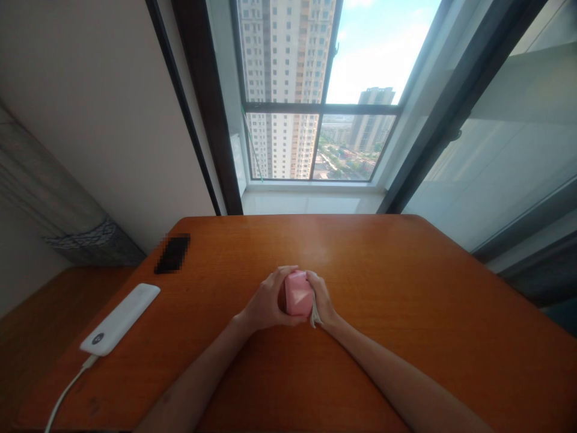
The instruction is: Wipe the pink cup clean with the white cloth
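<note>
Head view: my left hand (270, 299) and right hand (319, 294) curl closed around a pink faceted block (298, 293), pressing from both sides to pin it between them, over an orange wooden table (406, 313), a flat white power bank (119, 319) lying off to my left.

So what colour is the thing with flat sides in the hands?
The faceted object is pink, shown best in the head view.

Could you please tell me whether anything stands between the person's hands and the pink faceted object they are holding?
Nothing visible does: the left hand and right hand both rest directly on the pink object. A white strip shows beside the right hand, at the object's lower edge, but it does not separate either hand from the object.
</note>
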`<act>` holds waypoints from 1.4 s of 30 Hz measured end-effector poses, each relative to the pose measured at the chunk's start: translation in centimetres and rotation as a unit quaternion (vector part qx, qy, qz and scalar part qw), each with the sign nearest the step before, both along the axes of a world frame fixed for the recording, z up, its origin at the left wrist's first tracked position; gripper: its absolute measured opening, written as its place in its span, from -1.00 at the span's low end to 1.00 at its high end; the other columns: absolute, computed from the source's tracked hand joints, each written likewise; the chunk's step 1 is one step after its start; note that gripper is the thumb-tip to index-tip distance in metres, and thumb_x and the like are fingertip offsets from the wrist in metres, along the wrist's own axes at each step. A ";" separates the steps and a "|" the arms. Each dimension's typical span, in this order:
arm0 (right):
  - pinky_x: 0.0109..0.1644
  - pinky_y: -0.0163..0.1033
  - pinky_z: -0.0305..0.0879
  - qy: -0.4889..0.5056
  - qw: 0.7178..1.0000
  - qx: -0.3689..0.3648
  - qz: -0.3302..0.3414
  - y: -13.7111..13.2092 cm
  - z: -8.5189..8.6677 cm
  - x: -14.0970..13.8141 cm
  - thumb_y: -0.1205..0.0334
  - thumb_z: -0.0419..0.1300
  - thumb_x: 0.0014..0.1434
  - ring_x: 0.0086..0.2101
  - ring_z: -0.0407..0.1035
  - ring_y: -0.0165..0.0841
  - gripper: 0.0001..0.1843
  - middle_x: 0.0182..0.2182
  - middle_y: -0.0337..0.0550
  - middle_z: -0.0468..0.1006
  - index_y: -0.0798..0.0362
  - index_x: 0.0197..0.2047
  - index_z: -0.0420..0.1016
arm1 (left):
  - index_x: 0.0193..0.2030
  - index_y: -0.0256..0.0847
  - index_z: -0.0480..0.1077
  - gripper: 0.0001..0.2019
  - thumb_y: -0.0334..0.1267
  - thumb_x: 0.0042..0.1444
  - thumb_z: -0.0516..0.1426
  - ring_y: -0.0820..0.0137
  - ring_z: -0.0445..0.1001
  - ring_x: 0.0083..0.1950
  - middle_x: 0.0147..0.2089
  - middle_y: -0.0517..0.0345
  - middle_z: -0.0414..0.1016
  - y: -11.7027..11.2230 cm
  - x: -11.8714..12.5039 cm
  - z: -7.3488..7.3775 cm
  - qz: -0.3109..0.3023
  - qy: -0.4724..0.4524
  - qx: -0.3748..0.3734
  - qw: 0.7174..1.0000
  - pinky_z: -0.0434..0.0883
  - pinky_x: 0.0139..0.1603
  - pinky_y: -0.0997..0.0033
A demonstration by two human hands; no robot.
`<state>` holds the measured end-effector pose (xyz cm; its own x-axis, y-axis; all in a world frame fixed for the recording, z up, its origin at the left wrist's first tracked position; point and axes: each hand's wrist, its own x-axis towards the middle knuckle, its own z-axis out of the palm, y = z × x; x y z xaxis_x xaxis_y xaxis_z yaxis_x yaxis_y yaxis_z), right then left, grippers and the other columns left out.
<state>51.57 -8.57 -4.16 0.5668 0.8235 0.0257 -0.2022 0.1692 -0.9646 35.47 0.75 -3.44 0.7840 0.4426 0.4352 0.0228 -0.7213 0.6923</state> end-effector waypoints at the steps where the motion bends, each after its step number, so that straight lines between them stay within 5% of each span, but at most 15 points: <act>1: -0.23 -0.18 0.34 -0.003 1.000 0.000 0.002 -0.2 0.3 -0.2 -0.49 0.33 0.14 -0.36 0.33 -0.25 -0.37 -0.43 -0.21 0.52 -0.04 -0.39 0.63 | 0.50 -0.03 0.19 0.00 0.12 0.00 0.51 -0.01 0.55 0.34 0.40 -0.10 0.47 -0.1 0.1 -0.2 0.006 0.001 -0.044 0.999 0.51 0.41 -0.05; 5: -0.32 -0.18 0.30 -0.003 1.000 -0.012 0.009 -0.5 1.4 -0.7 -0.46 0.33 0.14 -0.41 0.32 -0.25 -0.38 -0.47 -0.19 0.53 -0.01 -0.38 0.66 | 0.58 -0.02 0.09 0.09 0.13 0.02 0.50 -0.05 0.50 0.40 0.48 -0.14 0.40 0.0 0.0 -0.9 0.008 0.009 -0.099 0.995 0.47 0.44 -0.10; 9: -0.26 -0.15 0.33 -0.010 1.000 -0.022 -0.011 -0.2 1.4 -0.2 -0.43 0.34 0.12 -0.36 0.35 -0.21 -0.42 -0.46 -0.16 0.55 -0.03 -0.42 0.63 | 0.65 -0.02 0.00 0.35 0.21 -0.18 0.59 -0.22 0.21 0.63 0.65 -0.29 0.11 0.7 -0.5 -0.4 -0.019 0.015 0.037 0.999 0.24 0.62 -0.28; 14: -0.06 -0.09 0.40 -0.021 0.997 -0.034 -0.061 0.1 0.7 0.4 -0.43 0.37 0.07 -0.23 0.43 -0.16 -0.44 -0.33 -0.11 0.62 -0.05 -0.37 0.66 | 0.58 0.01 0.14 0.13 0.21 -0.04 0.54 -0.14 0.29 0.58 0.59 -0.24 0.22 0.7 -0.7 0.7 -0.029 0.034 0.142 0.989 0.29 0.60 -0.20; 18: -0.14 -0.13 0.40 -0.020 0.998 -0.011 -0.055 -0.1 0.7 0.0 -0.49 0.36 0.07 -0.28 0.39 -0.21 -0.37 -0.38 -0.16 0.58 -0.03 -0.37 0.66 | 0.49 -0.05 0.25 0.05 0.15 -0.08 0.55 -0.09 0.43 0.46 0.46 -0.17 0.39 0.0 -0.1 0.5 -0.002 -0.008 0.036 0.999 0.39 0.53 -0.13; 23: -0.33 -0.19 0.33 0.000 1.000 -0.011 -0.018 -0.3 1.2 -0.8 -0.53 0.34 0.09 -0.41 0.33 -0.27 -0.33 -0.48 -0.21 0.50 -0.01 -0.39 0.63 | 0.53 -0.08 0.17 -0.07 0.25 0.16 0.39 0.03 0.57 0.30 0.40 -0.11 0.46 -0.1 0.4 -0.7 0.008 -0.011 -0.130 0.991 0.53 0.37 -0.02; 28: -0.28 -0.18 0.36 0.003 0.998 -0.024 -0.050 0.0 0.5 -0.3 -0.48 0.36 0.11 -0.35 0.38 -0.23 -0.38 -0.43 -0.18 0.56 -0.02 -0.36 0.65 | 0.62 -0.03 0.04 0.25 0.27 -0.10 0.54 -0.21 0.20 0.63 0.63 -0.29 0.12 0.7 -0.3 -0.5 -0.027 0.013 0.043 0.999 0.24 0.61 -0.28; 32: -0.21 -0.16 0.39 -0.008 0.997 -0.020 -0.078 0.2 -0.3 0.1 -0.46 0.38 0.10 -0.28 0.42 -0.19 -0.41 -0.36 -0.16 0.61 -0.05 -0.31 0.68 | 0.56 0.01 0.17 0.10 0.19 -0.04 0.54 -0.15 0.31 0.56 0.57 -0.24 0.23 0.5 -0.5 0.6 -0.018 0.032 0.131 0.991 0.34 0.57 -0.21; 35: -0.19 -0.16 0.38 -0.019 0.997 -0.010 -0.068 0.0 -0.3 0.0 -0.49 0.36 0.10 -0.30 0.40 -0.22 -0.38 -0.38 -0.17 0.59 -0.04 -0.34 0.67 | 0.48 -0.03 0.27 0.08 0.16 -0.15 0.57 -0.12 0.42 0.46 0.45 -0.17 0.39 -0.1 0.0 0.9 0.005 0.002 0.073 0.997 0.40 0.52 -0.15; 39: -0.31 -0.20 0.31 -0.027 1.000 0.004 -0.007 -0.3 0.5 -0.5 -0.52 0.28 0.18 -0.42 0.29 -0.29 -0.31 -0.49 -0.22 0.48 0.00 -0.42 0.63 | 0.44 -0.08 0.27 -0.08 0.15 0.01 0.48 0.04 0.61 0.21 0.30 -0.05 0.54 -0.5 0.7 0.2 0.013 -0.001 -0.112 0.994 0.57 0.31 0.00; 42: -0.34 -0.21 0.30 -0.027 1.000 -0.010 -0.013 -0.4 0.9 -0.6 -0.53 0.30 0.16 -0.42 0.31 -0.28 -0.31 -0.49 -0.20 0.51 0.00 -0.39 0.65 | 0.54 -0.07 0.16 0.04 0.24 0.03 0.47 0.01 0.58 0.28 0.39 -0.10 0.48 -0.2 0.5 -0.4 0.002 -0.002 -0.151 0.988 0.55 0.35 -0.02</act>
